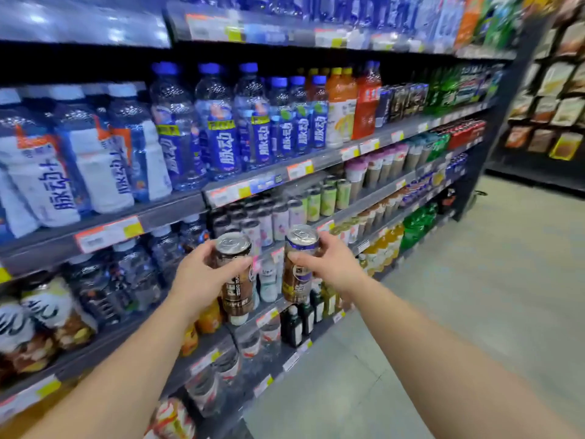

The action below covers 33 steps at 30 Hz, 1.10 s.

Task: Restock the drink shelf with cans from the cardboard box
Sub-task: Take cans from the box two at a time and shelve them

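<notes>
Both arms are stretched toward the drink shelf (316, 160), a dark metal rack whose edge rails carry orange-and-white price tags (107, 233). The left hand (202, 277) is wrapped around a tall cylindrical can (235, 280), dark brown and glossy, with a dull silver lid and white lettering down its side. The right hand (329, 264) grips a second can (297, 267) of the same slim shape, brown with a purple band and a yellow foot. Both cans stand upright, close together but apart, held in the air in front of the middle shelves. Above them stand ribbed clear plastic bottles (218, 122) with blue caps and blue labels. The floor (474, 296) is pale and smooth.
</notes>
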### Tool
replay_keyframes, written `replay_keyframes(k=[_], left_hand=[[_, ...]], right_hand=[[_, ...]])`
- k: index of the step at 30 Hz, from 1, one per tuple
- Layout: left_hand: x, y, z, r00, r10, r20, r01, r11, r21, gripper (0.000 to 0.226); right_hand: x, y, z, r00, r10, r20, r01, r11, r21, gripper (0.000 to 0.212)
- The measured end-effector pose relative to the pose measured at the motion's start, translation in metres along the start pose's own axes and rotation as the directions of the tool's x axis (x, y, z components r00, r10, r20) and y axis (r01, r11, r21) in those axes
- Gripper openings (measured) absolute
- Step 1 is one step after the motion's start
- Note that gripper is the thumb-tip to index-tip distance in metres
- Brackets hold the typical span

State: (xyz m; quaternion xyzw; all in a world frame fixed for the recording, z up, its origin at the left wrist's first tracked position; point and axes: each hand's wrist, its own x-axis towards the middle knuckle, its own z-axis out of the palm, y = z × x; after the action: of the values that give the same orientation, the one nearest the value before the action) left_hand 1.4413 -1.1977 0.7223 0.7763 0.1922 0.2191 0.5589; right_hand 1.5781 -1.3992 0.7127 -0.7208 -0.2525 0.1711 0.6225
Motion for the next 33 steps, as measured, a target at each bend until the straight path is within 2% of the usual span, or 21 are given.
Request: replay_keyframes(k=[3,5,6,8,10,12,14,17,20,24,27,29,31,33], left_hand=[[0.029,0.028,0.068,0.999,0.03,0.042,-0.027,0.997,-0.066,0.072],[0.045,0.046,0.112,0.997,0.048,0.056,-0.042,0.994,-0.1,0.073],[0.053,0.053,0.133,0.996,0.06,0.063,-0.053,0.992,-0.115,0.069],[0.068,0.068,0.172,0.993,0.071,0.092,-0.058,0.988,-0.144,0.054],[0.086,0.077,0.208,0.991,0.089,0.097,-0.073,0.985,-0.158,0.058],[0.107,0.085,0.241,0.989,0.103,0.108,-0.086,0.984,-0.155,0.061],[0.133,0.091,0.271,0.986,0.114,0.118,-0.094,0.982,-0.165,0.043],[0.178,0.098,0.317,0.977,0.15,0.15,-0.128,0.981,-0.147,0.032],[0.224,0.104,0.357,0.967,0.181,0.182,-0.155,0.977,-0.148,0.037],[0.291,0.119,0.418,0.964,0.177,0.199,-0.151,0.979,-0.14,0.052],[0.324,0.134,0.452,0.961,0.177,0.211,-0.151,0.98,-0.133,0.066],[0.342,0.145,0.476,0.959,0.18,0.217,-0.157,0.98,-0.12,0.054],[0.359,0.153,0.499,0.96,0.182,0.211,-0.164,0.981,-0.099,0.047],[0.376,0.157,0.521,0.964,0.18,0.197,-0.164,0.982,-0.095,0.056]], right_hand=[[0.013,-0.006,-0.077,0.997,-0.007,-0.079,0.003,0.999,-0.049,0.074],[0.019,-0.01,-0.121,0.991,-0.014,-0.133,0.004,0.997,-0.075,0.094],[0.023,-0.01,-0.141,0.988,-0.015,-0.156,0.003,0.997,-0.078,0.098],[0.03,-0.011,-0.178,0.982,-0.033,-0.184,0.019,0.997,-0.077,0.081],[0.041,-0.008,-0.213,0.977,-0.036,-0.211,0.023,0.998,-0.061,0.065],[0.054,-0.003,-0.243,0.968,-0.039,-0.246,0.025,0.998,-0.058,0.07],[0.072,0.006,-0.271,0.958,-0.04,-0.283,0.021,0.997,-0.07,0.08],[0.104,0.018,-0.313,0.951,-0.038,-0.308,0.012,0.996,-0.086,0.067],[0.14,0.028,-0.35,0.943,-0.033,-0.332,-0.002,0.994,-0.105,0.056],[0.198,0.038,-0.409,0.926,-0.038,-0.375,-0.009,0.993,-0.121,0.078],[0.227,0.043,-0.444,0.927,-0.027,-0.375,-0.021,0.992,-0.124,0.06],[0.247,0.049,-0.468,0.922,-0.037,-0.386,-0.014,0.992,-0.128,0.043],[0.267,0.056,-0.494,0.919,-0.044,-0.392,-0.007,0.992,-0.128,0.041],[0.286,0.062,-0.519,0.924,-0.048,-0.379,-0.002,0.991,-0.132,0.049]])
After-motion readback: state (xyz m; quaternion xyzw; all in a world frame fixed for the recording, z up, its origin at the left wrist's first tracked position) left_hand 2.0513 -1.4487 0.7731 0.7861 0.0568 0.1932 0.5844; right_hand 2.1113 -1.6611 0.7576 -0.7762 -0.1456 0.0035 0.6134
